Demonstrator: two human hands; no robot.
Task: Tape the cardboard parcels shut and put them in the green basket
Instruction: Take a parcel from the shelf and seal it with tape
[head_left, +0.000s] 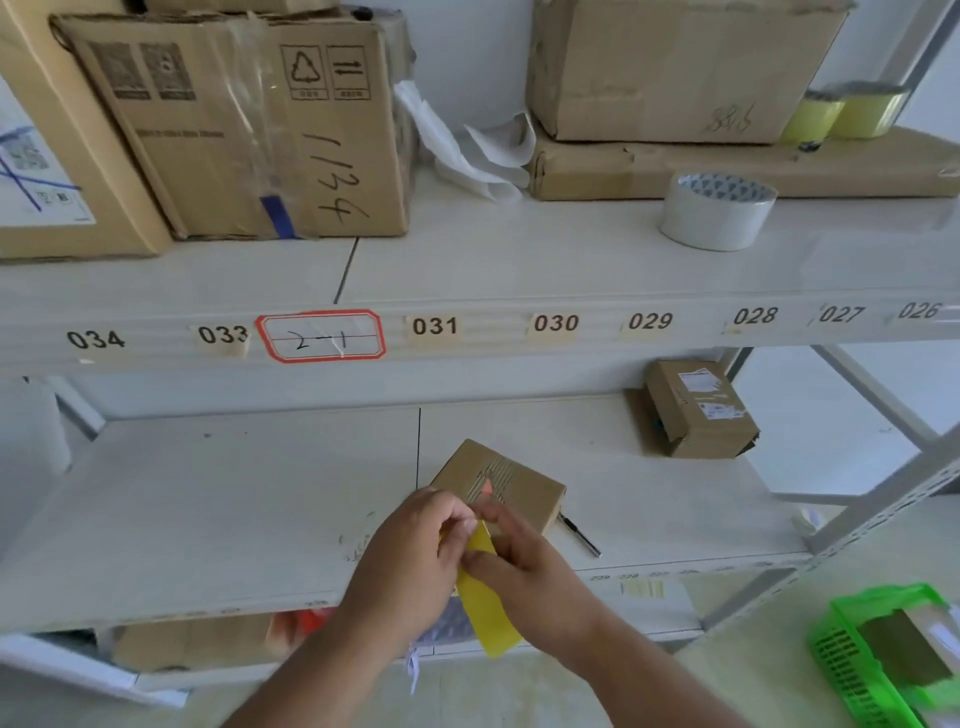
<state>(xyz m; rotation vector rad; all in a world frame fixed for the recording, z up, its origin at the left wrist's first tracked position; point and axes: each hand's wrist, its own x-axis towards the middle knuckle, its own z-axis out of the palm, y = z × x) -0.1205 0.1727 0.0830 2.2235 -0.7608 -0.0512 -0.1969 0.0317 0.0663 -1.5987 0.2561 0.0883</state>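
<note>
Tape strip (488, 597), yellow, hangs between my hands: my left hand (415, 556) pinches its top and my right hand (524, 561) curls its fingers on it just beside, though they hide where the strip ends. Behind my knuckles the small cardboard parcel (506, 483) lies on the lower shelf (208, 514), its near edge covered, with a pen (579, 535) half hidden beside it. Bottom right, the green basket (878, 660) is cut off by the frame, with something brown and blurred inside.

Upper shelf edge (519, 343) carries labels 034, 033, 031, 030, 029, 028, 027, 026, left to right. Red-bordered sticker (321, 336) between 033 and 031 reads "2-1". Carton (234, 130) above it: handwritten "1134".
</note>
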